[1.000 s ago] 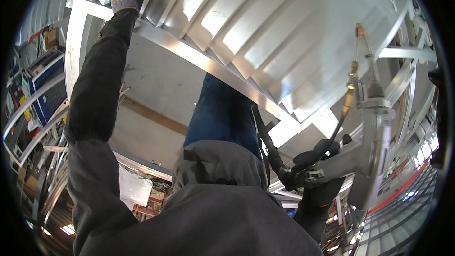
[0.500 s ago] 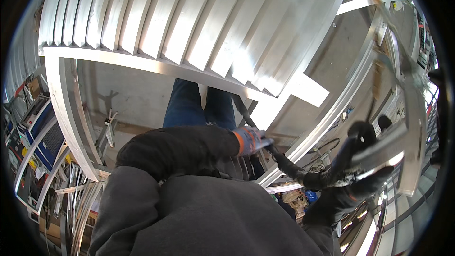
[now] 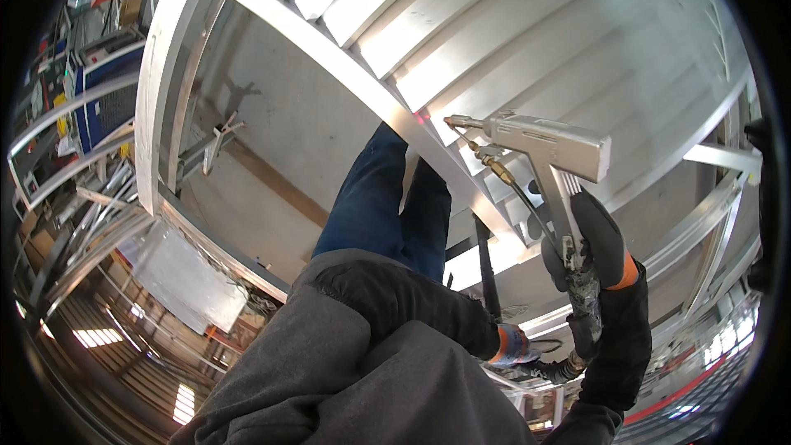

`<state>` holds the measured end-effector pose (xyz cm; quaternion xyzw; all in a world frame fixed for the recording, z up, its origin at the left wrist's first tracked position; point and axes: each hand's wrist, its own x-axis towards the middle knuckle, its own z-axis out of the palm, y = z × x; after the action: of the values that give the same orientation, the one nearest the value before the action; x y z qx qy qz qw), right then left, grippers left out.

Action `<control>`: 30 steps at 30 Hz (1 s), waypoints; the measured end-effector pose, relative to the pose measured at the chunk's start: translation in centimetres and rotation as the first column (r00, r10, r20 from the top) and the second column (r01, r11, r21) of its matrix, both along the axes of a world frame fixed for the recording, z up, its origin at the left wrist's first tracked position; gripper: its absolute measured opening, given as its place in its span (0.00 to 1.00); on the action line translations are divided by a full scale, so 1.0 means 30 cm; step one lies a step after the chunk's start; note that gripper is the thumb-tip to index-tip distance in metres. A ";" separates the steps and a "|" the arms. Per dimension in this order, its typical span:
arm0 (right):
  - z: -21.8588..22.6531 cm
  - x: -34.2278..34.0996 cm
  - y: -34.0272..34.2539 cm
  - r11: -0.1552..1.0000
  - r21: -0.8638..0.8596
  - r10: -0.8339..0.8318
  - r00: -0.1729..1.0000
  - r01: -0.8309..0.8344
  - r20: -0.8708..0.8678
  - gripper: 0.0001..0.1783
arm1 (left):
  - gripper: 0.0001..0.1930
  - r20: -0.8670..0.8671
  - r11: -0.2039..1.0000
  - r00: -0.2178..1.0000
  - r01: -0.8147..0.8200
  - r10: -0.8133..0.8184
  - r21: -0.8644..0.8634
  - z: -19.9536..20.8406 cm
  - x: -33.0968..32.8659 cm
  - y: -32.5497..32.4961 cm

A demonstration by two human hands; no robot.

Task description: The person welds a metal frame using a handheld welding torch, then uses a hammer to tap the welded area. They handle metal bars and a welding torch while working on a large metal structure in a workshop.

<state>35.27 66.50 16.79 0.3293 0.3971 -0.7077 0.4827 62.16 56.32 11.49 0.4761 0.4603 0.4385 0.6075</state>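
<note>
My right hand [image 3: 600,239], in a dark glove with an orange cuff, is closed around the handle of a silver welding gun [image 3: 568,144]. The gun's copper-coloured nozzle points left, just above the corner where slanted metal slats [image 3: 461,41] meet the frame rail [image 3: 329,58]. A small red light spot shows near that joint, short of the nozzle. A thin wire guide with a brass fitting runs under the barrel. Lower down, my left hand [image 3: 517,344], gloved in grey with an orange cuff, is closed around the black cable [image 3: 552,369] that leads to the gun's grip.
My legs [image 3: 371,189] stand inside the open part of the frame, over a grey floor. Metal stock [image 3: 99,206] and a blue case [image 3: 111,107] crowd the left side. A pale sheet [image 3: 189,276] lies at lower left. More metal bars [image 3: 700,214] stand at right.
The welding gun, blurred at far right before, has swung left to the slat edge in my right hand. My left hand has moved lower right along the cable. My view has turned.
</note>
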 end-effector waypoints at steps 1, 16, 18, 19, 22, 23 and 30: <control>-0.023 -0.026 -0.015 1.000 -0.010 0.027 1.000 -0.027 0.007 0.26 | 0.06 0.000 0.999 1.000 -0.021 0.021 -0.027 -0.015 -0.015 0.015; -0.107 -0.150 -0.064 0.983 0.010 0.183 0.982 -0.183 0.039 0.23 | 0.07 0.014 0.930 0.930 -0.367 0.368 -0.033 -0.094 0.000 0.057; -0.100 -0.147 -0.069 0.991 0.005 0.133 0.988 -0.134 0.080 0.23 | 0.07 0.042 0.936 0.937 -0.345 0.348 -0.066 -0.090 -0.013 0.052; -0.099 -0.146 -0.069 0.980 0.049 0.189 0.981 -0.191 0.041 0.23 | 0.07 0.054 0.942 0.942 -0.325 0.330 -0.082 -0.086 -0.018 0.052; -0.102 -0.141 -0.052 0.952 0.100 0.293 0.956 -0.288 -0.031 0.22 | 0.07 0.058 0.924 0.923 -0.376 0.380 -0.070 -0.076 -0.023 0.047; -0.110 -0.143 -0.042 0.958 0.057 0.283 0.959 -0.281 -0.032 0.21 | 0.07 0.041 0.921 0.922 -0.383 0.386 -0.070 -0.075 -0.023 0.046; -0.171 -0.095 -0.028 0.787 0.466 0.614 0.448 -0.404 -0.650 0.08 | 0.08 -0.017 0.944 0.947 -0.321 0.321 -0.081 -0.092 0.001 0.060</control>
<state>32.41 65.67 11.66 -0.0877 0.7279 -0.5429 0.4095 62.18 58.13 8.74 0.3699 0.5506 0.5111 0.5465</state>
